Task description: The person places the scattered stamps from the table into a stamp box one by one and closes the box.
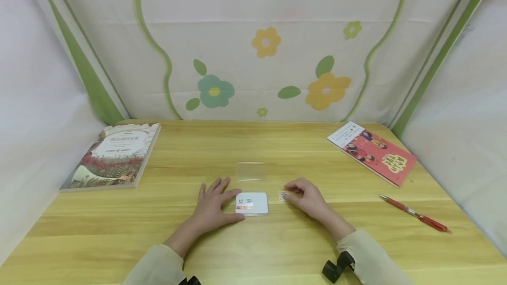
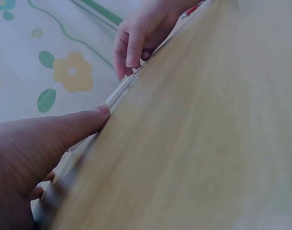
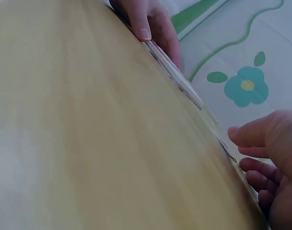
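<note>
A flat clear plastic case (image 1: 256,205) holding a white card with a small logo and a red strip lies on the table. My left hand (image 1: 214,208) grips its left end, index finger at the far corner and thumb at the near one, with the other fingers spread. To the case's right lies a small square, stamp-like piece of paper (image 1: 283,195) with a dark printed design. Over it is my right hand (image 1: 306,199), fingers loosely bent; the thumb overlaps the paper's right edge in the head view. In the right wrist view a gap shows between thumb (image 3: 249,134) and fingers.
A clear rectangular plastic lid (image 1: 250,172) lies just beyond the case. One illustrated book (image 1: 115,157) is at the left, a red booklet (image 1: 376,153) at the back right. A red pen (image 1: 415,213) lies right of my right hand. Flowered cloth (image 1: 245,56) hangs behind the table.
</note>
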`<state>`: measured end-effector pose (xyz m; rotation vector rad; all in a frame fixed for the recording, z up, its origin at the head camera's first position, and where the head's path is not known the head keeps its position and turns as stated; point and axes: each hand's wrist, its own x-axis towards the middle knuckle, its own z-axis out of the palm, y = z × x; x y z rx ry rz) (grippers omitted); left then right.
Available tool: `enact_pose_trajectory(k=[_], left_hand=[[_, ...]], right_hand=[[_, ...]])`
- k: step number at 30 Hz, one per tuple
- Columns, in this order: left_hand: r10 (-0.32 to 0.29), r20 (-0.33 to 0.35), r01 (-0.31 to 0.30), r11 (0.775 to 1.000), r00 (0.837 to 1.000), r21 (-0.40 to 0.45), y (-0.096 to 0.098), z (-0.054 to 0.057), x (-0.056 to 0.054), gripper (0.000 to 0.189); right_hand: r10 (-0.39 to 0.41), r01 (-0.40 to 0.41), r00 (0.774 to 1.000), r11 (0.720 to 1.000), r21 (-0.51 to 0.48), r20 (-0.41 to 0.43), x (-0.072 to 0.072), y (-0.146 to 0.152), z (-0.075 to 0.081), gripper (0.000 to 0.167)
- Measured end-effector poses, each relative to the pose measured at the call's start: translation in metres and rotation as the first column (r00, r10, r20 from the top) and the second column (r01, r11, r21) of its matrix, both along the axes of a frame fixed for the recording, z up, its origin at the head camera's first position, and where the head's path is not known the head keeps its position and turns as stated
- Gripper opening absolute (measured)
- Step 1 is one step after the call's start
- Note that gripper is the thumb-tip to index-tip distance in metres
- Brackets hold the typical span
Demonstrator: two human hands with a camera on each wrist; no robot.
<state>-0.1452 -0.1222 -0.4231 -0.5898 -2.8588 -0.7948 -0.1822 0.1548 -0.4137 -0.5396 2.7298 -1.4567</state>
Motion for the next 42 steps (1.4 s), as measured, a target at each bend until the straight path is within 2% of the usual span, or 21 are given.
enact_pose_trajectory(k=[3,7,13,18,24,34,42], left_hand=[[0.000,0.001,0.000,1.000,1.000,-0.003,0.0006,0.0002,-0.0001,0.069],[0.002,-0.007,-0.002,1.000,1.000,-0.005,0.0001,0.0000,0.0001,0.069],[0.002,-0.010,-0.002,1.000,1.000,0.005,-0.0010,-0.0010,0.0003,0.067],[0.001,-0.010,-0.001,1.000,1.000,0.008,-0.0010,-0.0012,0.0003,0.067],[0.002,-0.007,-0.002,1.000,1.000,0.005,-0.0008,-0.0021,-0.0002,0.068],[0.001,-0.006,-0.001,1.000,1.000,0.003,-0.0002,-0.0028,-0.0008,0.069],[0.000,-0.009,0.000,1.000,1.000,0.001,0.0000,-0.0026,-0.0006,0.068]], right_hand=[[0.020,-0.016,0.998,0.997,0.072,-0.055,-0.0018,0.0022,-0.0063,0.023],[0.043,-0.027,0.993,0.990,0.140,-0.110,-0.0012,0.0016,-0.0067,0.025],[0.053,-0.033,0.993,0.982,0.184,-0.104,0.0000,-0.0016,-0.0042,0.019],[0.063,-0.046,0.995,0.981,0.191,-0.081,0.0013,-0.0024,-0.0035,0.014],[0.088,-0.069,0.991,0.982,0.178,-0.103,0.0014,-0.0016,-0.0041,0.012],[0.101,-0.072,0.981,0.983,0.169,-0.165,0.0010,-0.0016,-0.0039,0.019],[0.105,-0.077,0.983,0.981,0.180,-0.151,0.0002,-0.0009,-0.0063,0.017]])
